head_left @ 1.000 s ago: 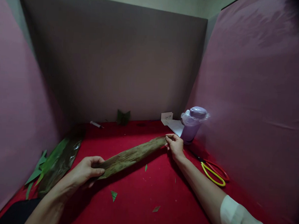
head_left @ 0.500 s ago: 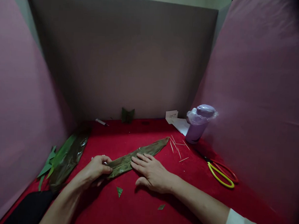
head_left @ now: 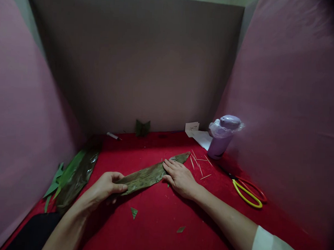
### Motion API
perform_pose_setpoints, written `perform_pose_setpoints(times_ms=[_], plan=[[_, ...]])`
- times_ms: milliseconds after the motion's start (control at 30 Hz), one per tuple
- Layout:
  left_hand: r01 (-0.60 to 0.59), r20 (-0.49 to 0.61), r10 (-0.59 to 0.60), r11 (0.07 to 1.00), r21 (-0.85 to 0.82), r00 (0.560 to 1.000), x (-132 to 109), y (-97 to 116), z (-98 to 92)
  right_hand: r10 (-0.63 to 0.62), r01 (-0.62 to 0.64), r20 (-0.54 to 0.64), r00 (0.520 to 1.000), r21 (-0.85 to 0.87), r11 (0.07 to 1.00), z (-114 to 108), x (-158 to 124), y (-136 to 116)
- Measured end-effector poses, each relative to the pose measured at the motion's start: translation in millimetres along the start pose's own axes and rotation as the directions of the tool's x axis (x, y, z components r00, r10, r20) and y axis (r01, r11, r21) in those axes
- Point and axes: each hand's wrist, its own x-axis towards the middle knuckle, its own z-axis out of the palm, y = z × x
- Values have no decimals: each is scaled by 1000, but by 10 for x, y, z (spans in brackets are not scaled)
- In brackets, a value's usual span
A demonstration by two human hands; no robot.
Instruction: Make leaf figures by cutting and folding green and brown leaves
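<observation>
A long, dull green leaf (head_left: 145,178) lies slantwise across the red cloth, its narrow tip pointing to the far right. My left hand (head_left: 109,187) pinches the leaf's near left end, thumb on top and fingers underneath. Flat on the leaf towards its tip rests my right hand (head_left: 179,177), fingers stretched out and holding nothing. Two small cut leaf pieces, one triangular (head_left: 133,212) and one diamond-shaped (head_left: 181,229), lie in front of the hands. Several toothpicks (head_left: 201,161) are scattered just beyond the leaf's tip.
Scissors (head_left: 248,193) with red and yellow handles lie at the right, near a purple tumbler (head_left: 220,144) wrapped in plastic. More leaves (head_left: 76,178) lie at the left beside a black object (head_left: 35,231). A syringe (head_left: 113,136) and a folded leaf shape (head_left: 143,128) are at the back.
My right hand has slid along the leaf, away and to the right, towards its tip. My left hand keeps its pinch on the near end.
</observation>
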Motion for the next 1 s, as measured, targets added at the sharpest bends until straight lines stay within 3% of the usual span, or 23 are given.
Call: perform_pose_setpoints(times_ms=[567,833,1000], plan=[[-19,-7,18,995,-102,1000,-47,58,17,-25,25,-81,996,4,1000,61,-16,35],[-22,13,28,946,-324,1000,-45,32,25,-34,38,-252,967,10,999,-67,-6,-5],[52,79,-15,869,-492,997,-22,58,124,-204,208,-352,914,-25,978,-148,-24,-149]])
